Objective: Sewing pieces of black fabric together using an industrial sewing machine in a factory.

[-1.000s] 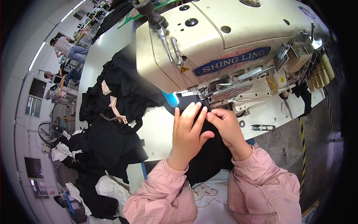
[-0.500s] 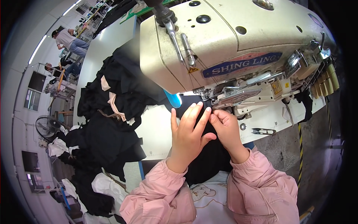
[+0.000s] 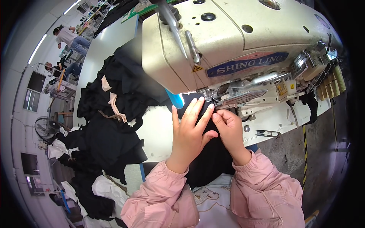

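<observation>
Left hand (image 3: 190, 131): fingers spread flat, pressing the black cloth (image 3: 213, 159) down so it stayed smooth.
Right hand (image 3: 228, 127): pinched the cloth's edge — steering it.
Cloth: near the sewing machine (image 3: 235, 45), under its foot.

Left hand (image 3: 191, 131): flat, fingers spread, pressing palm down.
Right hand (image 3: 228, 127): curled, fingertips pinched.
Forearms: pink-sleeved, close together.
</observation>
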Demonstrator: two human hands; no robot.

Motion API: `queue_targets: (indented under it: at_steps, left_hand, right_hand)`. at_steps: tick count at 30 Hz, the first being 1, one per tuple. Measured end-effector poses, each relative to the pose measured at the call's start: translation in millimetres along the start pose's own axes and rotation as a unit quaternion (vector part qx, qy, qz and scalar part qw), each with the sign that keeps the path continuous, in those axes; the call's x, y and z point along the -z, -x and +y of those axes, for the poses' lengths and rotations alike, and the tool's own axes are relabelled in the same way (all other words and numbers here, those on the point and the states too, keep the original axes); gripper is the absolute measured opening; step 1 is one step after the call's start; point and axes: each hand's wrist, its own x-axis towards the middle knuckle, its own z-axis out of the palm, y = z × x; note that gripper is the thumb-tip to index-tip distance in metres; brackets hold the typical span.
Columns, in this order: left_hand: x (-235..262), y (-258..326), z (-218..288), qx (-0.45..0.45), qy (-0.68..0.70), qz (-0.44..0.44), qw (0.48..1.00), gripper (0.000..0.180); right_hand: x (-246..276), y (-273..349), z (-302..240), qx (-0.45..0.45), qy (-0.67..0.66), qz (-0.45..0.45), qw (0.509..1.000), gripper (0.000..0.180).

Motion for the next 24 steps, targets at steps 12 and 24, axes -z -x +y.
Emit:
queue_targets:
  at_steps: [12,24]
  left_hand:
    - [-2.7,5.8,-4.5,-0.027,0.009,0.036,0.999,0.068]
    - [-2.0,-1.1,-6.0,-0.002,-0.01,0.012,1.0,0.07]
  right_hand:
    - [-3.6,3.2,-4.2,0.002,0.028,0.013,1.0,0.014]
    - [-4.8,-1.7,5.1,0.012,0.012,0.023,1.0,0.021]
